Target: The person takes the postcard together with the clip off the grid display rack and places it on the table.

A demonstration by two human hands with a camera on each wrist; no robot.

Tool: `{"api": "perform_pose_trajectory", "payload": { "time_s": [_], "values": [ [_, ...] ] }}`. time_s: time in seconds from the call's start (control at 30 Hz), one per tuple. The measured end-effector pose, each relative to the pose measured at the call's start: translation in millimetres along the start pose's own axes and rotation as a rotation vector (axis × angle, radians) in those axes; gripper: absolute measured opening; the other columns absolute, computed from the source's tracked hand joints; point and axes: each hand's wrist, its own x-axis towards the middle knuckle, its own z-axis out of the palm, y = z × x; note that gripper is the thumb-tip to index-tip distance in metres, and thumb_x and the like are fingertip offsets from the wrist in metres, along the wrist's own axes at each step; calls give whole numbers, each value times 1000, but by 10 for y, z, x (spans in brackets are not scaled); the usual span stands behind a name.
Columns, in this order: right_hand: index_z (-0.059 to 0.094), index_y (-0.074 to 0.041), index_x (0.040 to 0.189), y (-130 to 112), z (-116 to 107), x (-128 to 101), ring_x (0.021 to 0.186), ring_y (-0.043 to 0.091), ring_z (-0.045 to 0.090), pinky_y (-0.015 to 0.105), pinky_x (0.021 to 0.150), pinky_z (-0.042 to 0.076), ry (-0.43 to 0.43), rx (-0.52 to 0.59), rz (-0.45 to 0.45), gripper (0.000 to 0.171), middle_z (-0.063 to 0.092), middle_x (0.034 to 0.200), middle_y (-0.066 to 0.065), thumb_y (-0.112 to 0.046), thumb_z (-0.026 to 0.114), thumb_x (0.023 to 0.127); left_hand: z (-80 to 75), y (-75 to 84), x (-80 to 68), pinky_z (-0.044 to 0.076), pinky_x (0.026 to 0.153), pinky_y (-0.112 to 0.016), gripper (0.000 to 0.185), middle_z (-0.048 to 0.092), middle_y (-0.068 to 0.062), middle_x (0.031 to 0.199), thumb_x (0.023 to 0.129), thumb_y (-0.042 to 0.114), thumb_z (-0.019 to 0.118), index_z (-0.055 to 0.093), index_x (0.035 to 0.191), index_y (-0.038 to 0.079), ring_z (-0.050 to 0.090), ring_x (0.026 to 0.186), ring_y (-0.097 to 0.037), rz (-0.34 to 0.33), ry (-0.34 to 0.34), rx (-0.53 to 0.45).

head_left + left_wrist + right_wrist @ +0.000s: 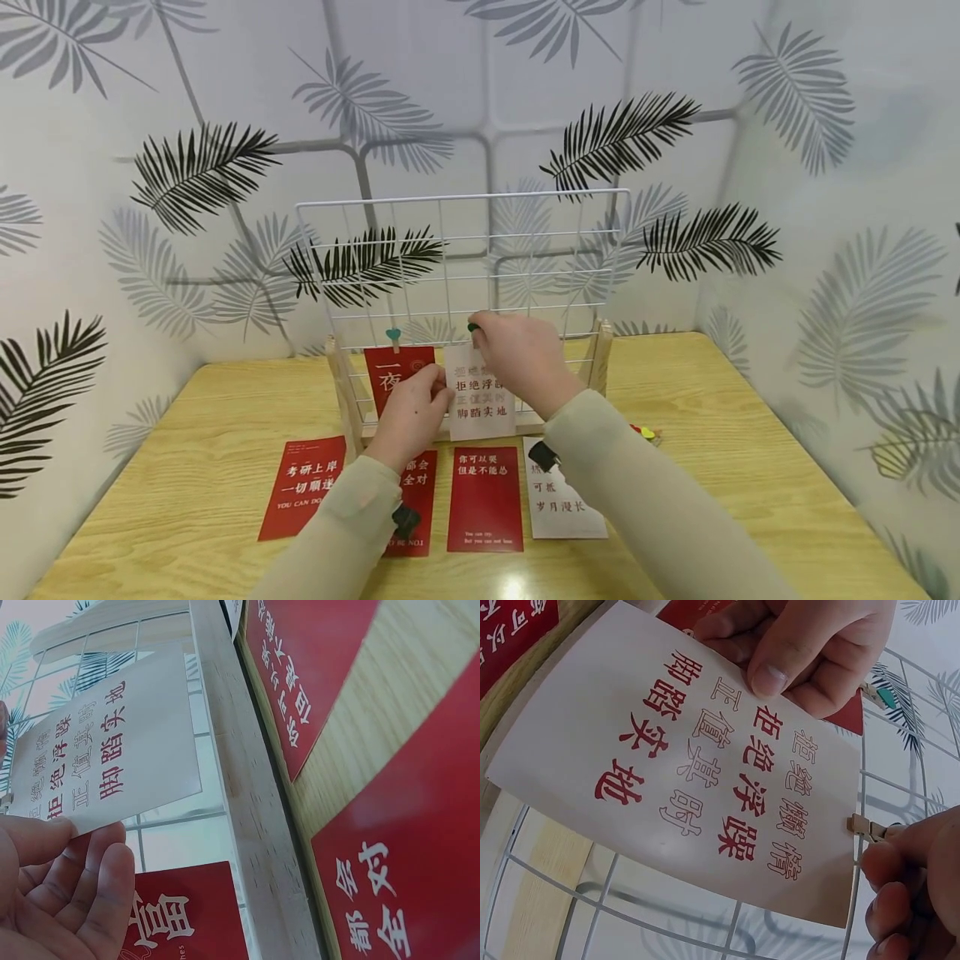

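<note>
A white card [480,408] with red and outlined lettering stands against the white wire grid [465,221]. My left hand [411,414] pinches the card's left edge between thumb and fingers, as the left wrist view also shows. At its top edge, my right hand [525,354] pinches a small wooden clip [866,827] with a dark green end; the clip's jaws meet the card's edge. Left of the white card, a red card [390,375] hangs on the grid from a clip with a teal heart [393,334].
Before the grid, a red card [307,483], a second red card [420,847] partly behind the left arm, a third red card [485,508] and a white card [566,508] lie on the wooden table [195,467]. Small colourful pieces [647,432] lie right of the grid's wooden base.
</note>
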Motion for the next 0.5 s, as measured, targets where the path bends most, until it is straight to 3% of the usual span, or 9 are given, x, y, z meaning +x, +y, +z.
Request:
{"api": "perform_pose_trajectory", "payload": {
  "time_s": [0.27,0.5],
  "values": [
    [71,-20,122,-8,16,0,51,11,51,28,43,41,32,30,20,22,72,82,-4,-26,60,103,2,-20,12,52,73,-36,8,65,1,89,100,20,66,65,106,15,59,79,-20,7,12,14],
    [71,-18,119,1,27,-1,51,10,51,28,42,40,52,22,-2,21,69,77,-6,-25,59,104,-19,-22,25,52,73,-35,9,64,1,88,100,20,66,65,106,14,59,79,-19,4,5,13]
  ]
}}
